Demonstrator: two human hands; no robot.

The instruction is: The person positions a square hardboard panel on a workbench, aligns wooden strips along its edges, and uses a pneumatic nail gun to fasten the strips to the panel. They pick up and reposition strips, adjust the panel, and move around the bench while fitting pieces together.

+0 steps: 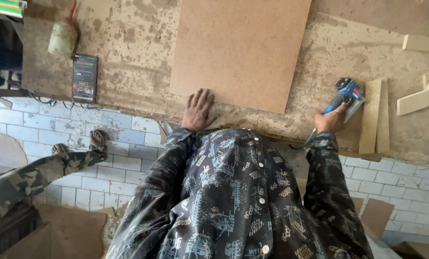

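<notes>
A large brown fibreboard panel (241, 48) lies flat on the stained workbench (138, 57). My left hand (198, 110) rests palm down on the panel's near left corner, fingers spread. My right hand (330, 120) grips the handle of a blue power tool (346, 93) that sits on the bench to the right of the panel, its cord trailing off the near edge. Both arms wear a dark patterned shirt.
Wooden strips (375, 115) lie right of the tool, with more offcuts (420, 98) at the far right. A phone (84, 78) and a stained bottle (62, 38) sit on the bench's left. Another person's camouflage-trousered legs and sandalled feet (97, 140) stretch over the tiled floor.
</notes>
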